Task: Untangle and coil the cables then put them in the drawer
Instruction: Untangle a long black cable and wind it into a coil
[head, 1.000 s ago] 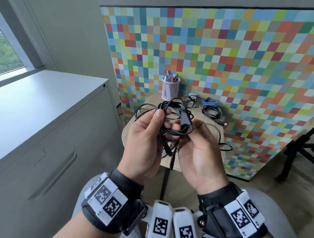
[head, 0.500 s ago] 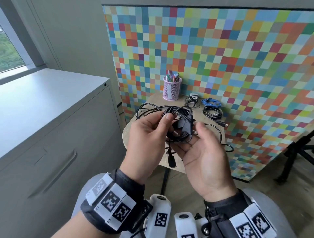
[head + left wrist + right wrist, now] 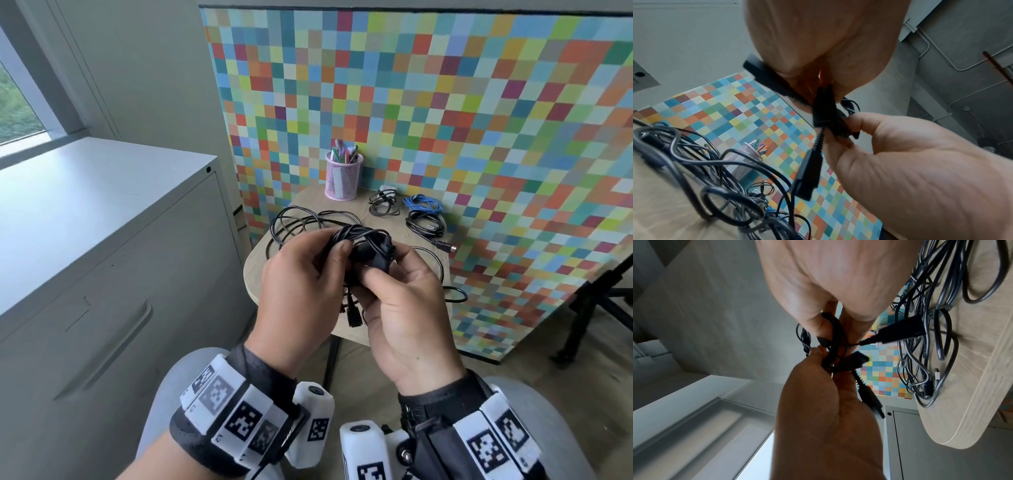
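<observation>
- Left hand (image 3: 301, 291) and right hand (image 3: 404, 308) both grip thin black cable bundle (image 3: 363, 240).
- Bundle held above near edge of round wooden table (image 3: 308, 202).

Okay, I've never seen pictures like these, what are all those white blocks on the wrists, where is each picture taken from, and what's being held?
No robot here: a person wears cameras. The white blocks are wrist cameras; the big picture comes from a head camera, the other two look along each hand. The left hand and right hand both grip a bundle of black cable, plugs dangling. On the small wooden table lie more black cables, a blue cable and a pink pen cup. A grey cabinet stands left.
</observation>
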Action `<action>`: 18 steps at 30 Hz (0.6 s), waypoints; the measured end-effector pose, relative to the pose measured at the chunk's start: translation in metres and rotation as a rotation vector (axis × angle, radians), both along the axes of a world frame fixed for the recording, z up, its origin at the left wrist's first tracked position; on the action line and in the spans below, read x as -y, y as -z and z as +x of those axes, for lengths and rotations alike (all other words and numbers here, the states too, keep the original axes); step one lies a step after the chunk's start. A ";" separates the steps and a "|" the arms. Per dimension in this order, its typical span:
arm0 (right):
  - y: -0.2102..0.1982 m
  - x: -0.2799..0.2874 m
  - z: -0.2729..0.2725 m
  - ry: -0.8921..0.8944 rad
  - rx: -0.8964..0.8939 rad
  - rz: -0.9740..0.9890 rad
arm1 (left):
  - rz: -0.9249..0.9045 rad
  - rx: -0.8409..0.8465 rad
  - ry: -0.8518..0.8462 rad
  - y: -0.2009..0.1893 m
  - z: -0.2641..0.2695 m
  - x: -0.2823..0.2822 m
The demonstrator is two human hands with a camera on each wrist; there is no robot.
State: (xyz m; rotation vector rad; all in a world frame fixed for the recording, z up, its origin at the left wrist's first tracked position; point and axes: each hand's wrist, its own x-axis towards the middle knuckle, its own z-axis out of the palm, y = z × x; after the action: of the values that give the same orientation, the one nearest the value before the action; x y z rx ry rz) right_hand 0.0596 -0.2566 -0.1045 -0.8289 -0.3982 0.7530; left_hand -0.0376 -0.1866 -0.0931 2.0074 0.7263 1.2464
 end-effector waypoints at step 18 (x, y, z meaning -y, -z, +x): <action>-0.001 0.004 0.013 -0.108 0.114 -0.124 | -0.223 -0.011 0.216 0.003 -0.007 -0.009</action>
State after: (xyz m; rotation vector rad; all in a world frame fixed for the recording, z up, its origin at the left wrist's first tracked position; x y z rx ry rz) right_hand 0.0721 -0.2610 -0.1039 -0.9760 -0.5053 0.8395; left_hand -0.0443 -0.1779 -0.0960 1.8555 0.6066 0.9848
